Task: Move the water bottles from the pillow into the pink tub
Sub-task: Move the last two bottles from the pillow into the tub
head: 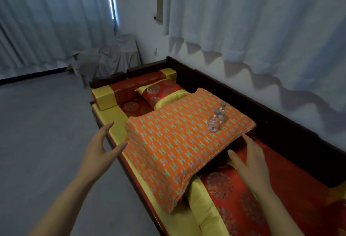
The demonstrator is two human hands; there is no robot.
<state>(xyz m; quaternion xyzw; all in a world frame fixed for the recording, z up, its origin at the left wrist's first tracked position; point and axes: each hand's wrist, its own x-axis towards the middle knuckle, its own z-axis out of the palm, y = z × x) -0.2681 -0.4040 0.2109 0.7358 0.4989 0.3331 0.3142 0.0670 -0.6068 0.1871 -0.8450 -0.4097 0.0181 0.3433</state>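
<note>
Head view: left hand (101, 147) and right hand (249, 159) both spread wide, empty, flanking the orange pillow (176, 142), likely to steady it; beyond, two water bottles (217, 117) upright, touching, near its far-right corner; pink tub nowhere in sight.

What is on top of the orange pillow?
Two clear water bottles stand upright, close together, on the orange pillow near its far right corner. Nothing else lies on top. What is underneath the pillow is mostly hidden in shadow.
</note>
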